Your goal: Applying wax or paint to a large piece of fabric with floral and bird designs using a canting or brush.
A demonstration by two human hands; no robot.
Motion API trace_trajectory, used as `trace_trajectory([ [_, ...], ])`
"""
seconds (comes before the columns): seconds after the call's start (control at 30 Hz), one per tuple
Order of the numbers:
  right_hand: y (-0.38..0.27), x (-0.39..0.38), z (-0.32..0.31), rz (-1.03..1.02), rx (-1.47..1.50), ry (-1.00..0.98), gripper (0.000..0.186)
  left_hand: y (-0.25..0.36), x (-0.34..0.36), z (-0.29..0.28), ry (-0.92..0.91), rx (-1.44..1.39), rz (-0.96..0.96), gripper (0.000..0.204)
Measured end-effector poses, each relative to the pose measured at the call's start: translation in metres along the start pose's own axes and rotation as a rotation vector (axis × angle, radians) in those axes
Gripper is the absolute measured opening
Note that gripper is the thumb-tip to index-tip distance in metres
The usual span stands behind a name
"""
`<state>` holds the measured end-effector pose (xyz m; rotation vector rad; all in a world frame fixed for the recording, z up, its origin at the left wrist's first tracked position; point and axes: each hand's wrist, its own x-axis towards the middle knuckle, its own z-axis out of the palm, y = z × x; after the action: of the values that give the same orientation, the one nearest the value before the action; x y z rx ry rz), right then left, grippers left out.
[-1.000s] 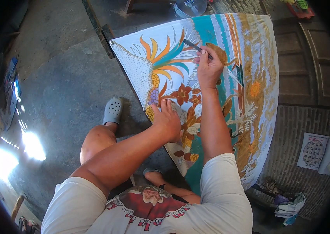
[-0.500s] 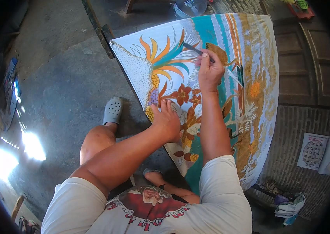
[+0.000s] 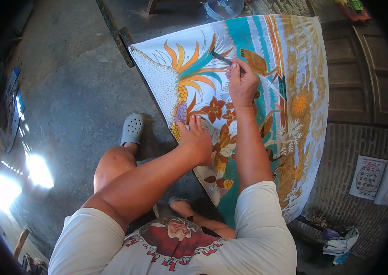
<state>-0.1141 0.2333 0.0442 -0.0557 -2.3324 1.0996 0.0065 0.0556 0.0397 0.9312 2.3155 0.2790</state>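
A dark, slim brush (image 3: 224,58) pinched in the right hand (image 3: 243,82), its tip at the end of a teal leaf on a painted cloth (image 3: 205,94).
The fingers close around the straight handle; the cloth spreads smooth and wide before the person, white ground with curling orange and teal leaves, a stippled corner, brown flowers and mottled golden bands. Beyond its far edge sits a clear round container (image 3: 224,9), contents too unclear to tell; at upper right, a red tray (image 3: 358,17) bears something green (image 3: 355,4). The right forearm reaches straight over the cloth; the left hand (image 3: 196,143) lies unclenched on it, fingers extended.
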Motion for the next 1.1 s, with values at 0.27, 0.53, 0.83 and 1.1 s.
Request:
trace_trajectory([
  [0.27, -0.001, -0.015, 0.002, 0.018, 0.022, 0.006, 0.016, 0.001, 0.002, 0.001, -0.02, 0.036, -0.01, 0.084],
  [0.53, -0.001, -0.028, 0.007, 0.053, 0.043, 0.026, 0.015, 0.002, 0.001, -0.004, -0.045, 0.025, -0.005, 0.084],
  [0.83, -0.005, -0.045, 0.014, 0.054, 0.062, 0.035, 0.015, 0.002, 0.002, -0.008, -0.093, -0.006, -0.012, 0.089],
  [1.1, -0.016, -0.056, 0.024, 0.09, 0.091, -0.003, 0.015, -0.001, 0.001, -0.009, -0.095, -0.011, -0.018, 0.088],
])
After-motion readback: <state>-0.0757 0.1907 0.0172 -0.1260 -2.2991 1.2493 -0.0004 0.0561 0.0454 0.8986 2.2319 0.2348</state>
